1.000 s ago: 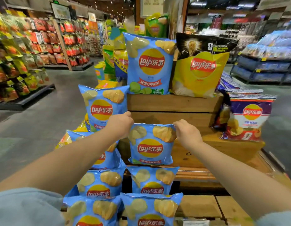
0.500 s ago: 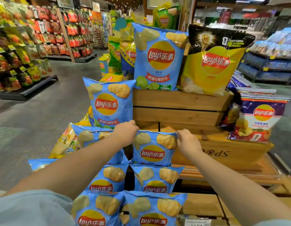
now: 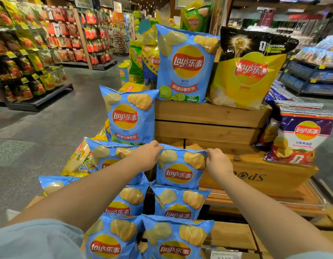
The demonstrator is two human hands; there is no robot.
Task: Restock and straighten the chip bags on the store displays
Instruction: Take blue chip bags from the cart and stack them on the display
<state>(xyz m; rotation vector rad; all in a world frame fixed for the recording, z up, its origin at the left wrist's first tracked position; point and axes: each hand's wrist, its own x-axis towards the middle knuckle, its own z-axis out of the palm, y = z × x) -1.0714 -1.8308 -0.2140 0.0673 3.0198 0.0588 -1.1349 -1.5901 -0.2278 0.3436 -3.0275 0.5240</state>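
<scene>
A supermarket aisle with a grey floor [image 3: 50, 116] surrounds a stepped wooden display [image 3: 255, 176] stacked with chip bags. Nearest the camera, two rows of small blue bags [image 3: 177, 238] lean in pairs on the lowest steps, and above them sits the blue bag being handled [image 3: 178, 171], upright against the front of a lettered crate. The left hand [image 3: 146, 156] pinches its top left corner, fingers curled down over the seam, and the right hand [image 3: 218, 161] pinches the top right corner the same way; neither hand carries anything else, though how tightly the fingertips bite cannot be told from behind the knuckles. The bag's lower edge appears to touch the bag beneath it, so it looks seated or nearly so. The likely trouble is a slide: the film is slick and the bag puffed with air, and if both corners are let go while it leans forward, it could tip off its narrow step and push the lower rows out of line. Pulling unevenly on the corners would also leave it crooked beside its left neighbour [image 3: 109, 156], which already lies tilted. Beyond, a medium blue bag [image 3: 128, 116] stands just behind the left hand, and a careless wrist could knock it. Farther up, a large blue bag [image 3: 186, 64] and a yellow-and-black bag [image 3: 249, 70] rest on the top crate, with purple bags [image 3: 303, 135] off to the right.
</scene>
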